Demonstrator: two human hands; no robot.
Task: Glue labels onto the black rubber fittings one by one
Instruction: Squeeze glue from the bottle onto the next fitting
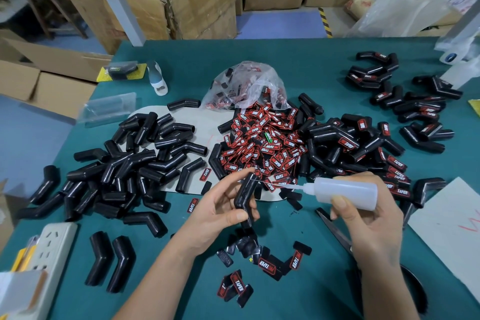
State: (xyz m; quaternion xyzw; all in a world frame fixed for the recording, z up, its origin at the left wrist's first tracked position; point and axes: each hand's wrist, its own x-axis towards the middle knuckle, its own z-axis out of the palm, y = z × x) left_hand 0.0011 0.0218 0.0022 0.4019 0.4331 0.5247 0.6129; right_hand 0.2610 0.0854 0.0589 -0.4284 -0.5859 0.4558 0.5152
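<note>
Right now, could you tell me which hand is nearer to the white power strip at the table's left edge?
Left. The left hand, gripping a black bent rubber fitting, lies just right of the white power strip. The right hand, holding the translucent plastic glue bottle, is farther right.

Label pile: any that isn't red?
Yes, one green label, near the middle of the pile of red TAPER labels; every other printed face there is red.

Fitting and glue bottle — in hand

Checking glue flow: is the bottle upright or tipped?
Tipped: the glue bottle lies sideways in the right hand, nozzle toward the fitting.
</note>
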